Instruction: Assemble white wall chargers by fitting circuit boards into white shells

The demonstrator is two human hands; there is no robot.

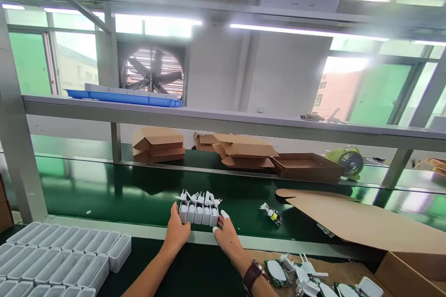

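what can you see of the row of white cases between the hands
The row of white cases looks like about five narrow, plastic-like boxes side by side, upright with a slight tilt. White parts stick up along the top, some with what look like plug prongs. The left hand grips its left end, the right hand its right end. It sits near the front edge of the green surface; whether it rests there or is lifted is unclear.
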